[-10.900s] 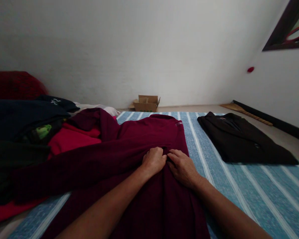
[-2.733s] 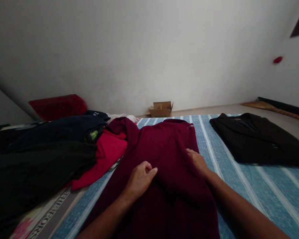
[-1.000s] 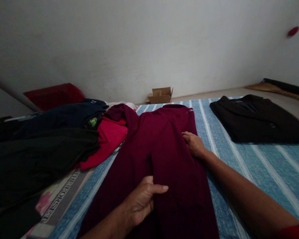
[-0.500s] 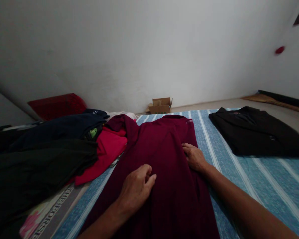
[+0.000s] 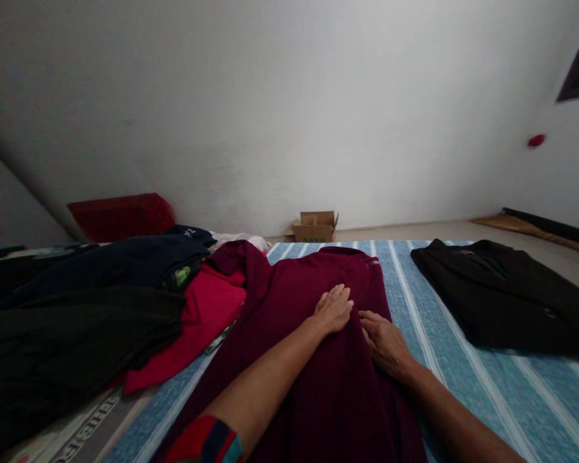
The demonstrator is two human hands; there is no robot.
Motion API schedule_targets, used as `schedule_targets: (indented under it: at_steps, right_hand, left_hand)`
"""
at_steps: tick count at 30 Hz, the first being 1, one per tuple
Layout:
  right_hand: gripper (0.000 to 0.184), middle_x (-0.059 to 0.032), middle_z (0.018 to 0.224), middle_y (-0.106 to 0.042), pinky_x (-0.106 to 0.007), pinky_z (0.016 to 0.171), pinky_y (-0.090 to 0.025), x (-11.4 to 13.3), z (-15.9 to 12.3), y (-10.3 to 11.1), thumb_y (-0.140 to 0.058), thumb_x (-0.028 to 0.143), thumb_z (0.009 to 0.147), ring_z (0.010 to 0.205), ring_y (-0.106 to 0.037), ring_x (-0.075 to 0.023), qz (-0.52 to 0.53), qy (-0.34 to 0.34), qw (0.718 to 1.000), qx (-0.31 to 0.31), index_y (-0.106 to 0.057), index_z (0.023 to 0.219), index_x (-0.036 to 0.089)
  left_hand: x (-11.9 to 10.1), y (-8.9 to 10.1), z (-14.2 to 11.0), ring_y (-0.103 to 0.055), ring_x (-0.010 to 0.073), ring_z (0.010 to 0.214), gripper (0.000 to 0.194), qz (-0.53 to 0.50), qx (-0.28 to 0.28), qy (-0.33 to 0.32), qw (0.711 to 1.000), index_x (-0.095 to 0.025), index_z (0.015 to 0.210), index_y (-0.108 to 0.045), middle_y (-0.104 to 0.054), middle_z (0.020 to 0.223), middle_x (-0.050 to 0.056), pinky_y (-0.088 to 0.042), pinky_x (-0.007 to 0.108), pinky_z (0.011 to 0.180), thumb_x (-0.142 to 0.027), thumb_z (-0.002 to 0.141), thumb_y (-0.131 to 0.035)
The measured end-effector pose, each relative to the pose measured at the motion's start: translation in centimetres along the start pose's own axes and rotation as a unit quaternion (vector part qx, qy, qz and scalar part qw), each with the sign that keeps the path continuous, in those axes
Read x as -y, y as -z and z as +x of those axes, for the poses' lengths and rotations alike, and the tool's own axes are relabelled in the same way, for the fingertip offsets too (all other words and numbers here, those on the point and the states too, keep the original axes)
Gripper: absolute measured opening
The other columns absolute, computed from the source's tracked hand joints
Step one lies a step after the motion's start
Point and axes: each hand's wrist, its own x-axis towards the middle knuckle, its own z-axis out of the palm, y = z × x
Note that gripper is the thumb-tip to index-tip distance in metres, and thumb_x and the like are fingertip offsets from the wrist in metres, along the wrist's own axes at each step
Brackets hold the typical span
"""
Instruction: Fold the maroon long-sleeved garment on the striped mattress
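A long-sleeved maroon garment [image 5: 289,315] lies spread over the blue striped bedspread, its right side folded inward. My left hand [image 5: 335,308] rests flat on top of it near the fold, fingers stretched out and close together. Just to the right, my right hand [image 5: 386,344] has its fingers and thumb at the edge of the folded layer and seems to pinch the cloth; the fingertips are partly hidden. One maroon sleeve trails at the upper left over a bright pink-red garment [image 5: 197,328].
A folded black garment [image 5: 506,302] lies to the right on the bedspread [image 5: 444,328]. Dark green [image 5: 77,354] and navy clothes [image 5: 120,263] are heaped at the left. Beyond the far edge stand a cardboard box [image 5: 314,228] and a red object [image 5: 120,217] by the wall.
My left hand has moved forward and to the right, from the garment's middle to beside the fold. The right hand stays at the folded edge. The view has tilted up slightly.
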Motion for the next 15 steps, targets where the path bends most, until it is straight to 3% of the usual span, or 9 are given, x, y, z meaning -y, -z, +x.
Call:
schedule_targets:
  at_steps: [7, 11, 15]
  right_hand:
    - [0.039, -0.0062, 0.115, -0.061, -0.032, 0.088, -0.041, 0.5, 0.1, 0.3, -0.03, 0.032, 0.093, 0.101, -0.056, -0.0193, 0.012, 0.002, 1.0, -0.008, -0.067, 0.101, 0.023]
    - [0.041, -0.0057, 0.113, -0.062, -0.032, 0.087, -0.041, 0.7, 0.2, 0.4, -0.029, 0.035, 0.094, 0.099, -0.056, -0.019, 0.017, 0.004, 1.0, -0.015, -0.067, 0.102, 0.024]
    - [0.047, -0.0065, 0.114, -0.061, -0.032, 0.088, -0.04, 0.8, 0.3, 0.5, -0.023, 0.038, 0.095, 0.1, -0.056, -0.0193, 0.039, -0.006, 0.999, -0.016, -0.066, 0.104, 0.022]
  left_hand:
    - [2.2, 1.6, 4.4, -0.042, 0.0186, 0.123, 0.048, 0.048, -0.086, -0.042, 0.994, -0.023, 0.128, -0.046, -0.043, 0.137, 0.007, -0.036, 0.032, 0.101, -0.009, 0.083, -0.034]
    - [3.1, 3.0, 7.5, -0.052, 0.0205, 0.111, 0.04, 0.071, -0.044, -0.034, 0.996, -0.026, 0.11, -0.062, -0.054, 0.121, 0.006, -0.042, 0.031, 0.093, -0.01, 0.079, -0.041]
    - [3.3, 4.0, 9.6, -0.061, 0.0192, 0.093, 0.027, 0.071, 0.016, -0.045, 0.996, -0.021, 0.084, -0.069, -0.066, 0.095, 0.005, -0.046, 0.026, 0.081, -0.009, 0.07, -0.049]
